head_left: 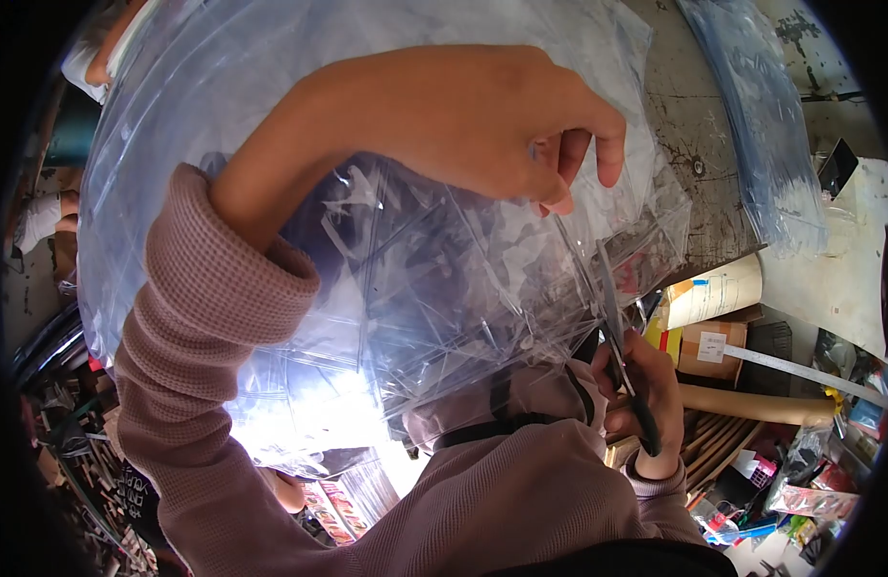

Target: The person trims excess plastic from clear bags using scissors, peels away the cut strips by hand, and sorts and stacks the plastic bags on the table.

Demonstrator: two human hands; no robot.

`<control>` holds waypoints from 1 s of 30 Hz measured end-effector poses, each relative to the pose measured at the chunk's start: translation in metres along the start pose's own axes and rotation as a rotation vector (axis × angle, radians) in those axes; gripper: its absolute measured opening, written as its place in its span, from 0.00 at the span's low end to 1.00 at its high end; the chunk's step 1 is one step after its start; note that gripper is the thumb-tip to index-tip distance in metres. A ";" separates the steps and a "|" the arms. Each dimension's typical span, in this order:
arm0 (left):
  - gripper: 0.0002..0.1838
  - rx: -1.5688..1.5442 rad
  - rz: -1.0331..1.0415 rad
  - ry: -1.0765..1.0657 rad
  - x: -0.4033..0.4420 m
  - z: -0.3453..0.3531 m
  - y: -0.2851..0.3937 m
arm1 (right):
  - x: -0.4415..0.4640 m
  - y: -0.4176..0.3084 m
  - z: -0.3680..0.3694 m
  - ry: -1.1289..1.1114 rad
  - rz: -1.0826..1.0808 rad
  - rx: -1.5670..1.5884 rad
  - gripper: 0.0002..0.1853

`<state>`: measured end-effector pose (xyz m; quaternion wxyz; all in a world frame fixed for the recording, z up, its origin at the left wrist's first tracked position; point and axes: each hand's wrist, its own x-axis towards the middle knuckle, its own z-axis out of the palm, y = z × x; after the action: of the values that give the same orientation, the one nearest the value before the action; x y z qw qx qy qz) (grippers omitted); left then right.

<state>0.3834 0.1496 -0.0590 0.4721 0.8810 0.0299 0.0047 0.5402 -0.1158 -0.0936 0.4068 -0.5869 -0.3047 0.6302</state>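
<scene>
My left hand point(511, 125) reaches across from the left above a large clear plastic sheet point(357, 221). Thumb and fingers are pinched together over the sheet's right part, apparently on a thin fold of it; the exact grip is partly hidden. Lower right, my right hand point(660, 399) is wrapped round the dark handles of a pair of scissors point(612, 322). The blades point up toward my left fingertips, at the sheet's creased edge. Crumpled plastic covers my lap.
A worn table point(699, 144) lies under the sheet, with a stack of plastic film point(766, 144) on it. Right of me are a cardboard box point(715, 348), a long cardboard tube point(761, 404), a metal ruler point(805, 373) and clutter. Another person's arm point(107, 53) shows upper left.
</scene>
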 end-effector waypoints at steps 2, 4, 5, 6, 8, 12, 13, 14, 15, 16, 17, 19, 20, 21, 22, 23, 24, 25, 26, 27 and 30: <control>0.13 0.006 0.021 0.005 0.001 0.002 -0.004 | 0.001 0.000 -0.002 -0.015 0.017 0.014 0.36; 0.14 0.008 0.102 0.027 0.002 0.004 -0.007 | 0.001 -0.001 -0.004 -0.029 0.031 -0.002 0.35; 0.14 0.009 0.102 0.027 0.002 0.003 -0.007 | 0.001 0.000 -0.005 -0.029 0.030 -0.002 0.35; 0.14 0.008 0.091 0.025 0.001 0.003 -0.007 | 0.001 0.000 -0.005 -0.031 0.029 -0.002 0.35; 0.14 0.006 0.079 0.023 0.001 0.003 -0.006 | 0.001 0.001 -0.005 -0.032 0.028 -0.002 0.35; 0.13 0.022 0.059 0.017 0.002 0.003 -0.006 | 0.002 0.000 -0.004 -0.028 0.022 0.003 0.34; 0.13 0.023 0.056 0.014 0.002 0.003 -0.005 | 0.002 0.000 -0.003 -0.028 0.026 0.006 0.34; 0.13 0.023 0.057 0.013 0.002 0.003 -0.005 | 0.001 0.000 -0.003 -0.027 0.026 0.007 0.34; 0.13 0.029 0.051 0.014 0.002 0.002 -0.004 | 0.001 0.000 -0.004 -0.025 0.026 0.000 0.34; 0.12 0.035 0.045 0.015 0.002 0.002 -0.003 | 0.001 0.001 -0.004 -0.023 0.027 -0.008 0.33; 0.12 0.036 0.047 0.014 0.002 0.002 -0.004 | 0.001 0.000 -0.004 -0.022 0.026 -0.008 0.33; 0.12 0.030 0.057 0.020 0.002 0.003 -0.005 | 0.000 -0.001 -0.003 -0.005 0.033 -0.025 0.34; 0.12 0.029 0.058 0.019 0.002 0.003 -0.005 | -0.001 -0.002 -0.002 -0.004 0.033 -0.025 0.34; 0.12 0.025 0.055 0.018 0.002 0.003 -0.006 | -0.001 -0.003 -0.001 0.008 0.045 -0.021 0.34; 0.11 0.020 0.053 0.018 0.002 0.003 -0.006 | -0.002 -0.003 0.000 0.019 0.056 -0.019 0.35; 0.11 0.020 0.053 0.017 0.002 0.003 -0.005 | -0.002 -0.003 -0.001 0.020 0.056 -0.018 0.35; 0.11 0.025 0.047 0.017 0.003 0.003 -0.004 | -0.002 -0.002 -0.002 0.015 0.035 -0.028 0.36; 0.11 0.030 0.042 0.017 0.002 0.003 -0.003 | -0.002 -0.001 -0.002 0.011 0.014 -0.037 0.36; 0.11 0.030 0.042 0.017 0.002 0.003 -0.004 | -0.002 -0.001 -0.001 0.012 0.015 -0.037 0.36; 0.11 0.029 0.036 0.021 0.002 0.003 -0.004 | -0.002 -0.002 0.002 0.042 0.009 -0.032 0.37; 0.11 0.038 0.035 0.028 0.002 0.004 -0.004 | -0.001 -0.003 0.004 0.071 0.009 -0.036 0.36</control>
<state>0.3855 0.1486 -0.0650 0.4547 0.8901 0.0212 0.0247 0.5371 -0.1150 -0.0895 0.4038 -0.6175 -0.2990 0.6051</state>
